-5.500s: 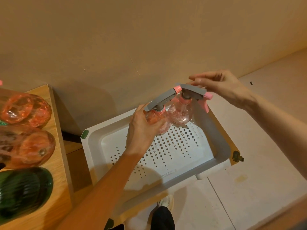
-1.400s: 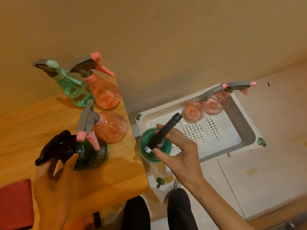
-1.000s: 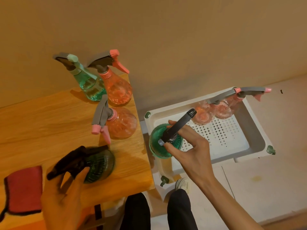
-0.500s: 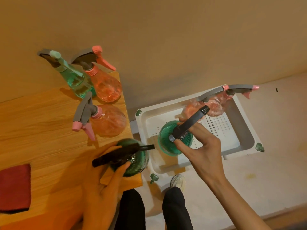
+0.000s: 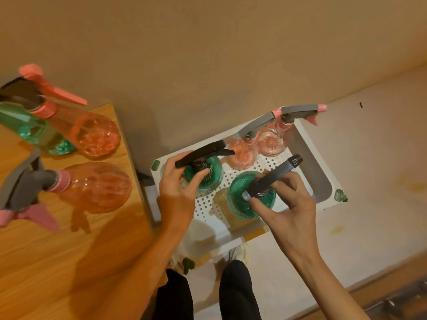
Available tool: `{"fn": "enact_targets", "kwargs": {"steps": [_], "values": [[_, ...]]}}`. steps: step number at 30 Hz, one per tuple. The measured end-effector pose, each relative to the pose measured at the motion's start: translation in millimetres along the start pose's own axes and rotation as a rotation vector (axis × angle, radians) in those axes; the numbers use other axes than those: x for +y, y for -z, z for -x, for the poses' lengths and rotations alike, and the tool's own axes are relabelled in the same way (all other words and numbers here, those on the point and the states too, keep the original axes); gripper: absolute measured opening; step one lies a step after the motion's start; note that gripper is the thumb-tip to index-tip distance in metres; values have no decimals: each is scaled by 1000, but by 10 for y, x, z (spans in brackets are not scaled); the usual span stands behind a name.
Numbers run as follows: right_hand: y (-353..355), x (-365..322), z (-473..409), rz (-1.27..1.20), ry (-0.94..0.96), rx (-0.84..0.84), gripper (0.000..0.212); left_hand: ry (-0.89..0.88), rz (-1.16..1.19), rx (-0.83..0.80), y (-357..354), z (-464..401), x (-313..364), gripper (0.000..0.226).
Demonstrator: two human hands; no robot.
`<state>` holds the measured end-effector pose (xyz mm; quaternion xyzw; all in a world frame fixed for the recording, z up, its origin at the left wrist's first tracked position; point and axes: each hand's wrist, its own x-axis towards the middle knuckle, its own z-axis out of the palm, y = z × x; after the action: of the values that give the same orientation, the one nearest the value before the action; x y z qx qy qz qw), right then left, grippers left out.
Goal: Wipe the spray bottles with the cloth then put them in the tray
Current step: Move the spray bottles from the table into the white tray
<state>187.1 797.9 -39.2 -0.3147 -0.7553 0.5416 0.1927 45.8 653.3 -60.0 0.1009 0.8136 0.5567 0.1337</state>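
Over the white tray [image 5: 320, 179], the left hand [image 5: 178, 192] grips one green spray bottle [image 5: 209, 175] while the right hand [image 5: 288, 204] grips another green bottle [image 5: 242, 199].

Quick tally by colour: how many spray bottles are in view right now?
Pink bottles: 4, two in the tray at and, two on the table at and.
Green bottles: 3, at and.
Total: 7
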Motion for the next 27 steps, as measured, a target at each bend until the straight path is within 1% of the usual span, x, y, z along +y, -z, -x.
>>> {"fn": "enact_targets", "kwargs": {"steps": [2, 6, 13, 15, 19, 22, 25, 27], "values": [[-22, 72, -14, -11, -16, 12, 40, -9, 9, -13, -109, -111, -140, 27], [-109, 200, -20, -30, -52, 33, 39, -12, 27, -32, -247, -248, -242, 39], [-287, 323, -19, -34, -84, 35, 41, 51, 48, -58, -356, -326, -419, 42], [-331, 338, -12, -33, -90, 36, 41, 43, 52, -63, -361, -329, -433, 42], [-408, 345, 9, -23, -119, 28, 31, 40, 79, -77, -341, -340, -427, 45], [-447, 354, 23, -4, -116, 19, 27, 40, 78, -79, -336, -349, -467, 47], [-441, 389, 29, 22, -109, 17, 28, 25, 59, -67, -339, -329, -520, 52], [-413, 422, 26, 38, -116, 22, 32, 33, 27, -59, -330, -281, -540, 61]]}}
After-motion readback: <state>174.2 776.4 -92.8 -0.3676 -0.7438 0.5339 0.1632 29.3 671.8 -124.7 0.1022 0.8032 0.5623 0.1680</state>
